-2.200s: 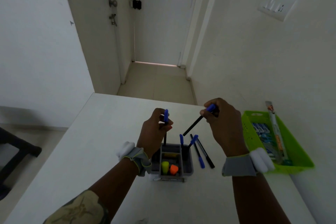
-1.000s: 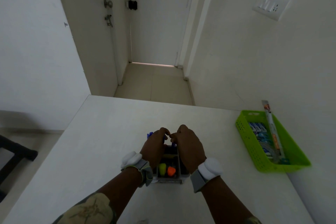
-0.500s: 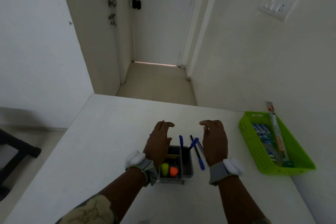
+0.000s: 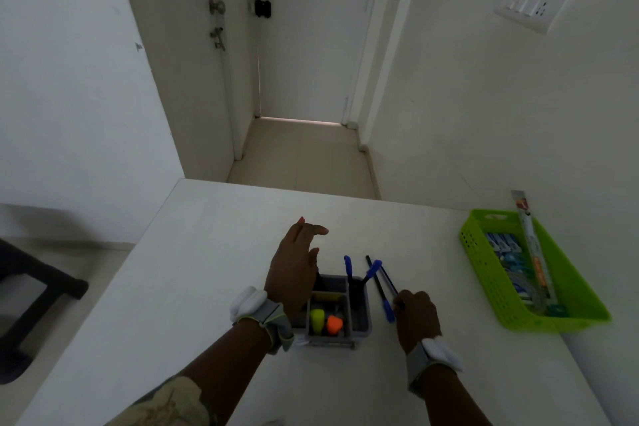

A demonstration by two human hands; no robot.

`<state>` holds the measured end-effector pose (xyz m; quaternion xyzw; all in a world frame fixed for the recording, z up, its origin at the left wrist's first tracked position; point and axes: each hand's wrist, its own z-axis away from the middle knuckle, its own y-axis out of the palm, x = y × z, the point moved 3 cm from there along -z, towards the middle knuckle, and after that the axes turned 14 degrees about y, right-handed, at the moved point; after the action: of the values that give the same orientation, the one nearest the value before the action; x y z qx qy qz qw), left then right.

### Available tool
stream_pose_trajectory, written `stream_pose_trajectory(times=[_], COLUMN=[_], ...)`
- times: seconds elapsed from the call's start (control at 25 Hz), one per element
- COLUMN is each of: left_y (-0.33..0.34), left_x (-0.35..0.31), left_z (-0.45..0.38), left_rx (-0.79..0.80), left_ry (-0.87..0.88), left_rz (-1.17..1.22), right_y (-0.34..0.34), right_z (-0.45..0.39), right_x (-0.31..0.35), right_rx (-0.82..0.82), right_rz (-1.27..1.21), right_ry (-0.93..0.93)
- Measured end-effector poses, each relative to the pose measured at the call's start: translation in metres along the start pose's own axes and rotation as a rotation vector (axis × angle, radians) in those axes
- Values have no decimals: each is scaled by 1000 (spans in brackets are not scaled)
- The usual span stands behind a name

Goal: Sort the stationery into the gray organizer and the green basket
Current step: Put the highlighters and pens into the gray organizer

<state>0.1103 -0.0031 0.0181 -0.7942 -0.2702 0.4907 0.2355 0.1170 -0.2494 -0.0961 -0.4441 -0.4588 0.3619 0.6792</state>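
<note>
Pens were the matter at hand: two blue-capped pens (image 4: 359, 270) stood upright in the right-hand compartment of the gray organizer (image 4: 361, 325), which sat between the two hands, just right of the left wrist. A yellow highlighter (image 4: 316, 320) and an orange highlighter (image 4: 334, 324) stood side by side in its near compartment. The left hand (image 4: 294, 270) hovered over the organizer's left side, fingers relaxed and spread, holding nothing. The right hand (image 4: 416, 316) lay low on the white table (image 4: 173, 287), its fingers curled down at the near ends of two loose pens (image 4: 382, 287), a black one and a blue-capped one, lying just right of the organizer; whether it gripped them could not be told. Well to the right of the right hand sat the green basket (image 4: 491, 290), holding a long ruler (image 4: 532, 245) propped along it and some blue packets (image 4: 501, 242).
</note>
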Motion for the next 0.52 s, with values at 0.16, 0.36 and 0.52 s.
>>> stream_pose_trajectory(times=[0.16, 0.36, 0.52], left_y=[-9, -16, -13], left_x=[11, 14, 19], left_z=[3, 6, 3], left_rx=[-60, -89, 99], left_ry=[-51, -56, -40], left_rz=[-52, -63, -139], right_y=[10, 6, -60], right_z=[2, 7, 9], right_x=[6, 19, 38], right_rx=[25, -76, -470], right_rz=[145, -178, -522], right_ry=[-8, 24, 46])
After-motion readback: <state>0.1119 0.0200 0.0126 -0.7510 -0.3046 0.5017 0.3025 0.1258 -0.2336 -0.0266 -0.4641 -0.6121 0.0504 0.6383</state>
